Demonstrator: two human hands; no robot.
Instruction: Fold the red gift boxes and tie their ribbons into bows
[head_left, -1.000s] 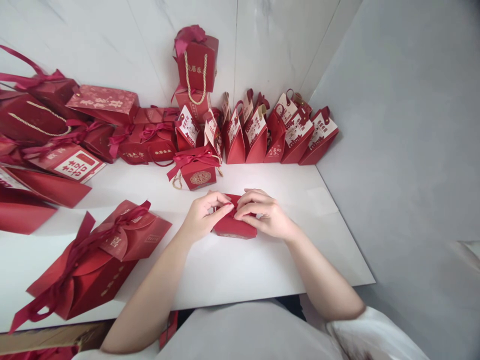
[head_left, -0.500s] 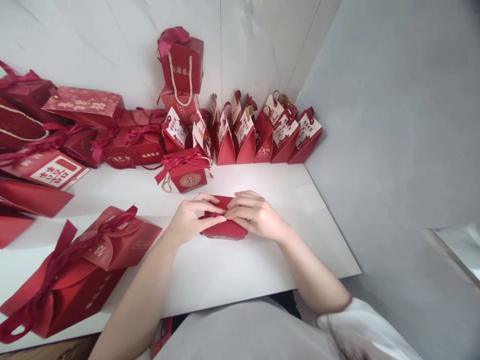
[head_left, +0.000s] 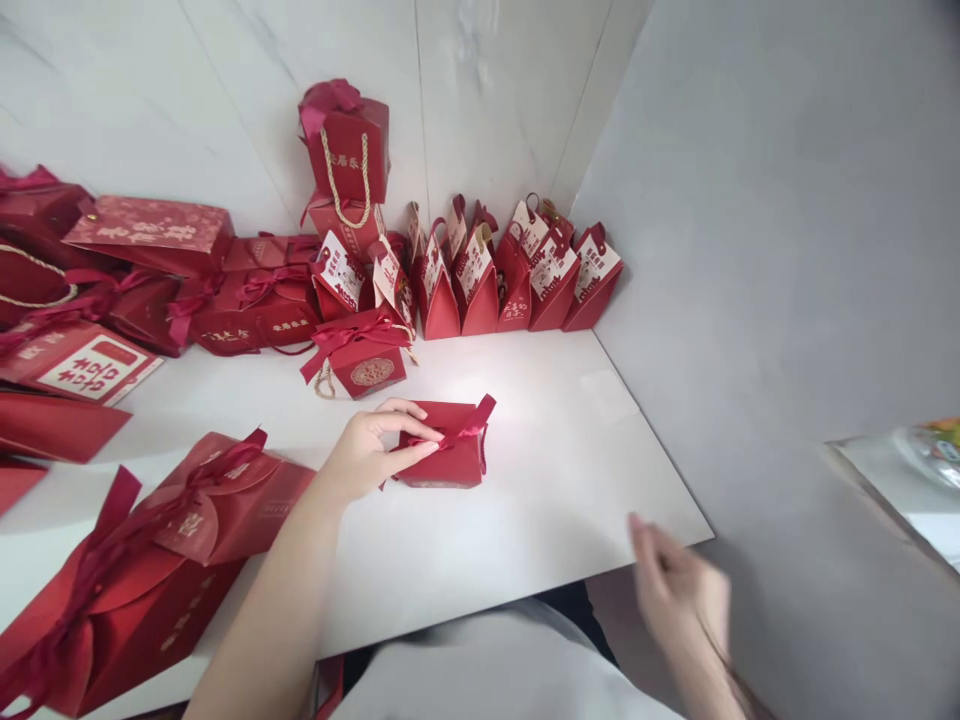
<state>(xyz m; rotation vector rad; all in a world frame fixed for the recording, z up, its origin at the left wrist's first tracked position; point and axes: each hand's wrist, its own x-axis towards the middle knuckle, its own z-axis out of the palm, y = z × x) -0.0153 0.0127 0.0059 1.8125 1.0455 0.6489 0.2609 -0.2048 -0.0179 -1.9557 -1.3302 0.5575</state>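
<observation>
A small red gift box sits on the white table, with a dark red ribbon lying across its top. My left hand rests at the box's left side, thumb and fingertips pinched on the ribbon at the middle of the lid. One ribbon end sticks up to the right, past the box's edge. Off to the right, by the table's front corner, my right hand is away from the box and smeared by motion. Its fingers look curled, but whether they hold anything is not clear.
Behind the box stand a red box with rope handles and a row of red peaked boxes. A large ribboned gift box lies at the left front, with more red boxes beyond. A grey wall borders the right.
My right hand has let go of the small box and swung right and toward me, past the table edge. My left hand stays at the ribbon. The view has shifted slightly.
</observation>
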